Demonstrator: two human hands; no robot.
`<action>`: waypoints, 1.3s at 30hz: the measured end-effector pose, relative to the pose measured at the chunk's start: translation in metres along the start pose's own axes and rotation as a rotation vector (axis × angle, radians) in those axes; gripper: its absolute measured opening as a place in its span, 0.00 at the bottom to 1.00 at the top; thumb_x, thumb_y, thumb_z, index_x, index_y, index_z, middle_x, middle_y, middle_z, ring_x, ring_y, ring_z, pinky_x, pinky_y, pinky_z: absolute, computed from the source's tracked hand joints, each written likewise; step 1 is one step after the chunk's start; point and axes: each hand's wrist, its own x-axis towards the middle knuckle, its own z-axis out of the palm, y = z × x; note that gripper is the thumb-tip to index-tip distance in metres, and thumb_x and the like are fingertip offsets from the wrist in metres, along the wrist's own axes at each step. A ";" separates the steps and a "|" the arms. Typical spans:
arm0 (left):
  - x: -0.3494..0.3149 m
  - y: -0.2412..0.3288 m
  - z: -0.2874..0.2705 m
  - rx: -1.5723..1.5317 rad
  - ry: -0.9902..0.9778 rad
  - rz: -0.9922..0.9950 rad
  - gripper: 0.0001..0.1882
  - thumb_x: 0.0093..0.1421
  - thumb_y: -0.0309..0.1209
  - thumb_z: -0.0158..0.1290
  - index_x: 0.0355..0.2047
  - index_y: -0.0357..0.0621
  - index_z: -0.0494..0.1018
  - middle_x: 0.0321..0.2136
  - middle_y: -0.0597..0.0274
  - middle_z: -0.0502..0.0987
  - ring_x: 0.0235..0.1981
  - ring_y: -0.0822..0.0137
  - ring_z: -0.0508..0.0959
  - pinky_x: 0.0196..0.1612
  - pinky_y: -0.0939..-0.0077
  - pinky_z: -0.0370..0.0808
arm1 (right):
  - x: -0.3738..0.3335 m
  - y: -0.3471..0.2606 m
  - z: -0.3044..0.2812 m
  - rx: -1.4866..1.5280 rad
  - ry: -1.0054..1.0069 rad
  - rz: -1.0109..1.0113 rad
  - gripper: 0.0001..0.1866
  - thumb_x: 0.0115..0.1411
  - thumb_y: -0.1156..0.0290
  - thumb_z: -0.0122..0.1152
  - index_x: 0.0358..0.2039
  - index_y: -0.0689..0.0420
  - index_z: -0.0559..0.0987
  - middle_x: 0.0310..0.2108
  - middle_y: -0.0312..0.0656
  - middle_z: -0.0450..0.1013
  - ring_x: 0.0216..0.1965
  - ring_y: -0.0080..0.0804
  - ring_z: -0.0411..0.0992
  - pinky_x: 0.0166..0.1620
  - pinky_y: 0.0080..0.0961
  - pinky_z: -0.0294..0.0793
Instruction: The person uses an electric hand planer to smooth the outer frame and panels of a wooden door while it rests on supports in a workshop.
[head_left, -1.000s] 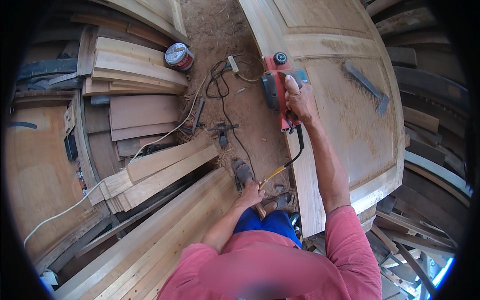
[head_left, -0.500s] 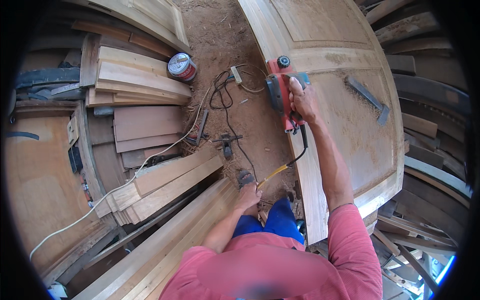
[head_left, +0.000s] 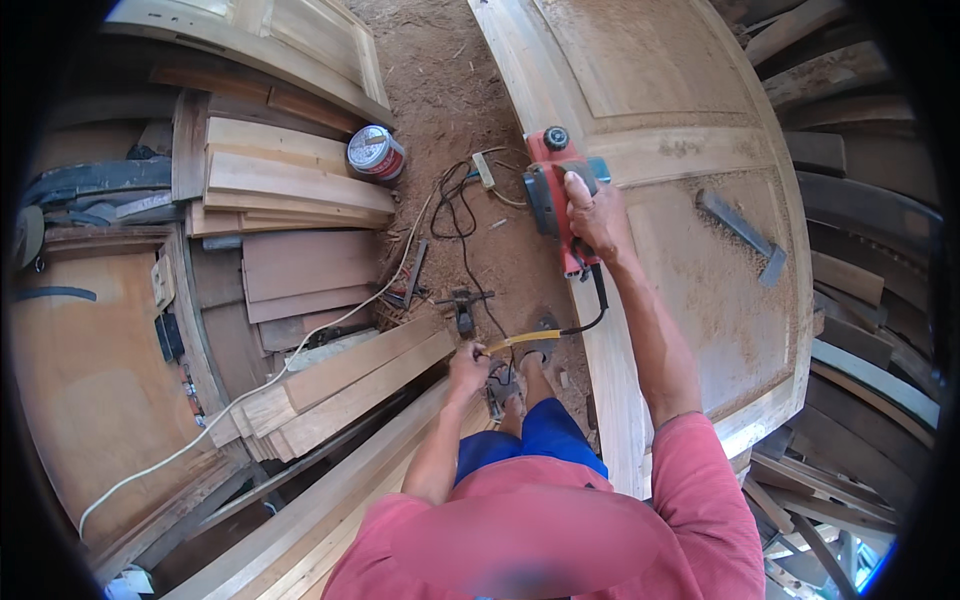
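My right hand (head_left: pixel 597 215) is closed round the handle of a red and dark grey electric planer (head_left: pixel 546 197). The planer sits along the left edge of a pale wooden panel door (head_left: pixel 690 340), which lies flat with shavings over it. From the planer's rear a black cord loops down into a yellow-wrapped stretch (head_left: pixel 527 338). My left hand (head_left: pixel 467 372) pinches that cord at the left end of the yellow part, above my feet. On the door, right of the planer, lies a dusty metal try square (head_left: pixel 742 232).
A white and red bucket (head_left: pixel 376 152) stands by stacked boards (head_left: pixel 290 180) on the left. A power strip (head_left: pixel 483 170) and tangled cords lie on the dirt floor. Beside my left hand is a dark tool with side handles (head_left: pixel 463 312). More timber (head_left: pixel 865 205) lines the right.
My left hand has moved left and slightly forward with the cord, pulling the yellow part further left. The planer has shifted slightly left and back along the door edge. My feet have moved.
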 end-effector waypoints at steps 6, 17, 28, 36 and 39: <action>0.066 0.054 -0.084 -0.166 0.418 0.189 0.13 0.57 0.22 0.55 0.44 0.38 0.78 0.35 0.52 0.82 0.37 0.61 0.83 0.45 0.67 0.79 | 0.022 -0.030 -0.008 -0.047 -0.032 -0.042 0.38 0.66 0.34 0.50 0.45 0.62 0.82 0.32 0.58 0.78 0.36 0.54 0.78 0.42 0.43 0.75; 0.106 0.165 -0.174 -0.063 0.691 0.469 0.15 0.60 0.21 0.58 0.49 0.36 0.76 0.38 0.56 0.80 0.35 0.67 0.83 0.41 0.71 0.81 | 0.068 -0.040 0.001 0.089 -0.056 -0.031 0.31 0.67 0.42 0.54 0.38 0.64 0.81 0.26 0.55 0.76 0.31 0.51 0.76 0.41 0.43 0.74; 0.146 0.168 -0.169 -0.156 0.569 0.285 0.19 0.57 0.19 0.56 0.50 0.38 0.76 0.41 0.54 0.81 0.38 0.65 0.84 0.43 0.70 0.81 | 0.112 -0.040 0.017 0.093 -0.015 -0.051 0.33 0.68 0.40 0.52 0.39 0.64 0.80 0.29 0.57 0.77 0.33 0.54 0.76 0.41 0.44 0.74; 0.174 0.170 -0.175 -0.187 0.537 0.241 0.20 0.56 0.19 0.56 0.51 0.38 0.76 0.42 0.54 0.81 0.37 0.65 0.84 0.43 0.70 0.81 | 0.140 -0.061 0.020 0.081 -0.045 -0.038 0.33 0.68 0.41 0.52 0.37 0.64 0.80 0.27 0.57 0.75 0.32 0.54 0.75 0.40 0.45 0.73; 0.181 0.169 -0.176 -0.161 0.527 0.219 0.20 0.56 0.20 0.56 0.51 0.38 0.76 0.41 0.55 0.82 0.37 0.66 0.83 0.43 0.71 0.81 | 0.151 -0.068 0.023 0.070 -0.031 -0.057 0.33 0.67 0.40 0.52 0.37 0.65 0.79 0.27 0.59 0.75 0.31 0.56 0.74 0.40 0.45 0.73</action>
